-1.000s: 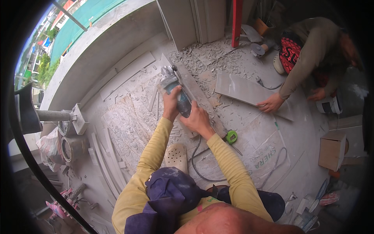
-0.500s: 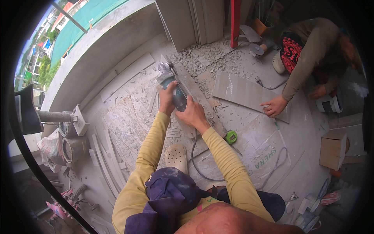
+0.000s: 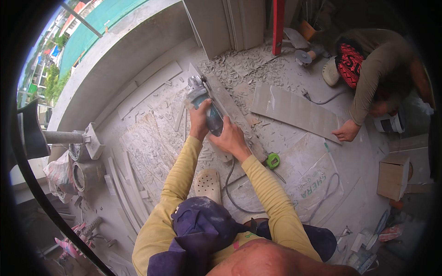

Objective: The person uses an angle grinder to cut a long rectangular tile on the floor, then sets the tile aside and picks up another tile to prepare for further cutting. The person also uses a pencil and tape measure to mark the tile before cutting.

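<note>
An angle grinder [image 3: 212, 118] with a blue body and grey metal head lies along a narrow, dusty board [image 3: 251, 140]. My left hand [image 3: 199, 123] is wrapped around the grinder's middle from the left. My right hand [image 3: 232, 139] grips its rear end from the right. The disc edge is at the board, but its exact contact is hard to make out. From the back of the tool a grey cord [image 3: 227, 181] curls toward me. A green tape measure [image 3: 273, 160] rests right of the board's near end.
At right a crouching co-worker's hand [image 3: 347, 131] holds the end of a grey panel [image 3: 294, 112]. Another grinder [image 3: 304, 57] lies beyond it. Broken chips [image 3: 248, 64] litter the floor. Long strips [image 3: 124, 188] lie at left, near a bucket [image 3: 86, 177]. A low wall [image 3: 124, 69] curves behind.
My hands and the grinder have shifted slightly nearer to me along the board. The co-worker's hand has moved right, from the panel's top to its end, and their body has shifted right.
</note>
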A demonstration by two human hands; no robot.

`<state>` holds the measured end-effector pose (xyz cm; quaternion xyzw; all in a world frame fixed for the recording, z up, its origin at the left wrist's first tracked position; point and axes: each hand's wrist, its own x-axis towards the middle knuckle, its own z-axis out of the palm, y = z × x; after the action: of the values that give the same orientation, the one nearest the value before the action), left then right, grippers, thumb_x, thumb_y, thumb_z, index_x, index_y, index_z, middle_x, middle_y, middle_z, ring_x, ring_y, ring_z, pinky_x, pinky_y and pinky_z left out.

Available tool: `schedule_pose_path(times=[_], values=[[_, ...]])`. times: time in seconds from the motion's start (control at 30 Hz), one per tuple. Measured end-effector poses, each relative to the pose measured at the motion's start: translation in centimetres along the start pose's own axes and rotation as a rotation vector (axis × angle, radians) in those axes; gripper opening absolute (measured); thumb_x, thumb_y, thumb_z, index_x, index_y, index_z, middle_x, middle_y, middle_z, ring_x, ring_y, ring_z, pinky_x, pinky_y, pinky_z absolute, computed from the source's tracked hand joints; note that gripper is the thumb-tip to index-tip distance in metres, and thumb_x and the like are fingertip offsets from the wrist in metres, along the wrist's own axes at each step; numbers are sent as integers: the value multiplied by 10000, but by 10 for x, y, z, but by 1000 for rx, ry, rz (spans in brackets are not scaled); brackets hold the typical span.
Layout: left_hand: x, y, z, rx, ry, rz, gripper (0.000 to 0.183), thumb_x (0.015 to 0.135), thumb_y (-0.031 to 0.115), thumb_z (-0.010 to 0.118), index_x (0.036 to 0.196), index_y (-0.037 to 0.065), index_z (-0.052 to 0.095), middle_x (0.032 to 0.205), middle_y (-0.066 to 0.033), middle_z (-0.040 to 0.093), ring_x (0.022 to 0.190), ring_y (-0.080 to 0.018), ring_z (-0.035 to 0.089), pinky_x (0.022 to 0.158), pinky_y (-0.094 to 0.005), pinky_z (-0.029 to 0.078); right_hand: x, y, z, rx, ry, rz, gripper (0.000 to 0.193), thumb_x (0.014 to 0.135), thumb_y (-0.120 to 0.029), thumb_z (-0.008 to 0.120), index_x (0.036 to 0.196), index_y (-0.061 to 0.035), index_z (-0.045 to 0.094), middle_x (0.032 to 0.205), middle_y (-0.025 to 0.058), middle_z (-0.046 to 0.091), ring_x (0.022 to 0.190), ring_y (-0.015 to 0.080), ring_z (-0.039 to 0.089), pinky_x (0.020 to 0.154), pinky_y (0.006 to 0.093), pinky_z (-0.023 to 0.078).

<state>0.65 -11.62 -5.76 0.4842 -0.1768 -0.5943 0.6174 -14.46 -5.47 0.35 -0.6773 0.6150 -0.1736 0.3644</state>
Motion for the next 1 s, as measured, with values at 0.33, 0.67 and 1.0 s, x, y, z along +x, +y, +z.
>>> schedule_pose_path(times=[0.33,0.67,1.0], values=[[-10,1,2,1,-8,-49,323,967,149,805,1232,0,697,1070,-49,720,913,-166,683,799,-344,585,-7,0,-5,-10,-8,10,733,800,-423,832,1287,42,541,1013,335,760,963,535,746,855,591,598],[-27,5,11,-13,-9,-80,316,973,168,804,1222,-3,708,1053,-42,721,886,-160,692,779,-331,591,-18,2,-11,-20,-25,36,736,795,-404,833,1295,49,538,1025,330,759,973,536,744,864,591,596],[-38,1,12,8,-4,-104,299,974,172,806,1193,-15,725,1034,-40,728,847,-149,692,746,-324,588,-28,7,-13,-26,-31,19,739,802,-380,826,1312,59,522,1009,334,757,960,540,744,858,591,599]])
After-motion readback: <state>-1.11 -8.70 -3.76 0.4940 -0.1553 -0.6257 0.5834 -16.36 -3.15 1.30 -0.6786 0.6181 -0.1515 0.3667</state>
